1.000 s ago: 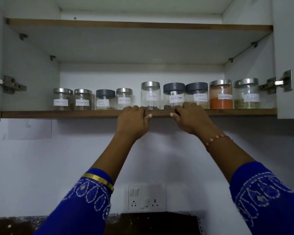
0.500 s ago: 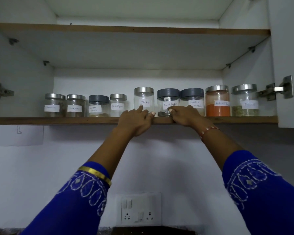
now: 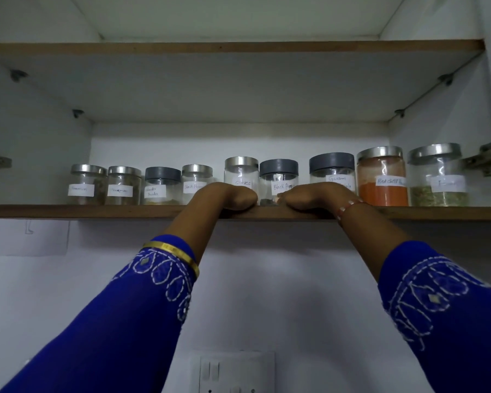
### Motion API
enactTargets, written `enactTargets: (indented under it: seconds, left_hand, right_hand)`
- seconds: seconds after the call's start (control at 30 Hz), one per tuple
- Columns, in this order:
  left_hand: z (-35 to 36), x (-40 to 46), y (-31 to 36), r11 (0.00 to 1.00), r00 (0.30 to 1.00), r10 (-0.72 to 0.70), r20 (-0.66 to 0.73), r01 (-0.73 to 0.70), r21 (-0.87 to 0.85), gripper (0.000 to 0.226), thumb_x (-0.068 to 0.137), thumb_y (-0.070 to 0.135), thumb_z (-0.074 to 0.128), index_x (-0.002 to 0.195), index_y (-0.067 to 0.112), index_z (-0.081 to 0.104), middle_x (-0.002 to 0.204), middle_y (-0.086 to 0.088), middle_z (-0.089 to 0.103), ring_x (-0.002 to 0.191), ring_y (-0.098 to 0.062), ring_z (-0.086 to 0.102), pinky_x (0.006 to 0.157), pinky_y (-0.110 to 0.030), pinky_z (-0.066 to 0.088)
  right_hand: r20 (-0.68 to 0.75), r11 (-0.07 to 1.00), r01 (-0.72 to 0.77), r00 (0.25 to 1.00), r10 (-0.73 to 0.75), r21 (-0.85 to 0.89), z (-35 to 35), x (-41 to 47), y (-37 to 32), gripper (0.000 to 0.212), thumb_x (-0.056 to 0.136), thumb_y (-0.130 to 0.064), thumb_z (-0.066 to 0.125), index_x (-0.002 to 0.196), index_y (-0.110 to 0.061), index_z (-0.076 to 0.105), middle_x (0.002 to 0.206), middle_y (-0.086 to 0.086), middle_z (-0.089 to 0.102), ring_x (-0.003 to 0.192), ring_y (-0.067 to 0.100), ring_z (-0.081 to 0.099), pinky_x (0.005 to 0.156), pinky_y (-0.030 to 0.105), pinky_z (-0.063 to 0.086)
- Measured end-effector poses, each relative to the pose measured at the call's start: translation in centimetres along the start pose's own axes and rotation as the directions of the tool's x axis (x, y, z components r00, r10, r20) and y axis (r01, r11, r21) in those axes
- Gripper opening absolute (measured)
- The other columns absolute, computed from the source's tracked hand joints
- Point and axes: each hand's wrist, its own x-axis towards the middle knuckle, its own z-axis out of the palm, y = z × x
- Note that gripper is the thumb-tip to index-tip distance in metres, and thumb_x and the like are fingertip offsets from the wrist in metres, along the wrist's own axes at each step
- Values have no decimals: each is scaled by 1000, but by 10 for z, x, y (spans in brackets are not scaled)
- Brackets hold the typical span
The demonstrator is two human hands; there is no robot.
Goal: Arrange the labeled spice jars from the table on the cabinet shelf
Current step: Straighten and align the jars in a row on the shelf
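Observation:
Several labeled glass spice jars stand in a row on the wooden cabinet shelf [image 3: 68, 211]. My left hand [image 3: 227, 197] lies on the shelf edge against the base of the cloves jar [image 3: 241, 170], fingers stretched toward the middle. My right hand [image 3: 312, 195] rests in front of the garam masala jar [image 3: 331, 167]. Its fingertips touch the base of the dark-lidded black pepper jar [image 3: 278, 175]. Neither hand wraps around a jar. Both hands hide the lower parts of these jars. A red chilli jar [image 3: 381, 180] and a jar of green flakes [image 3: 437, 177] stand further right.
Left of my hands stand more jars, among them a dark-lidded coriander powder jar [image 3: 162, 184] and a second black pepper jar [image 3: 196, 177]. An upper shelf [image 3: 238, 47] spans the cabinet above. Door hinges [image 3: 486, 158] stick out at both sides. A wall socket panel [image 3: 233, 373] sits below.
The view has moved closer and lower under the shelf. Both hands have slid further onto the shelf, from its front edge to the bases of the cloves and black pepper jars.

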Motion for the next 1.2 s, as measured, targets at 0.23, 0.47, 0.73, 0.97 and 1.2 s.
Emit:
enactTargets:
  seconds: [0.23,0.47,0.73,0.97,1.2]
  left_hand:
    - [-7,18,0,999,1000,-32,-1,32,25,16,91,14,38,86,8,52,79,-11,51,61,-18,46,58,-25,39]
    - [-10,36,-1,989,997,-76,-15,77,129,19,89,12,41,78,8,56,77,-10,58,65,-20,55,59,-25,44]
    - [-8,41,-4,984,999,-27,-27,32,173,19,90,11,39,84,6,57,82,-12,56,66,-21,54,64,-28,44]
    - [0,37,-5,992,991,29,-134,-12,128,23,93,14,38,95,4,59,104,-14,59,76,-19,54,68,-28,44]
    - [-2,22,-2,983,933,162,-320,-183,-35,33,86,14,53,115,1,62,109,-13,62,96,-22,55,92,-35,46]
  right_hand:
    - [80,984,-43,995,57,-176,-4,25,-2,38,98,-12,39,132,4,45,137,23,47,124,34,49,102,37,39]
    - [81,963,-73,992,97,-260,-2,70,4,39,96,-18,44,132,-3,47,135,18,50,123,34,50,106,41,39]
    - [-24,957,-229,973,229,-178,-7,103,26,51,94,-38,45,132,-5,47,135,18,51,125,35,48,110,45,35]
    - [-92,993,-9,996,-2,-120,6,56,9,31,94,-15,44,120,-2,55,128,16,56,100,25,55,83,28,39]
    - [-356,992,53,930,-89,-111,-1,11,15,31,89,-18,52,104,5,66,110,19,67,100,29,62,82,32,47]
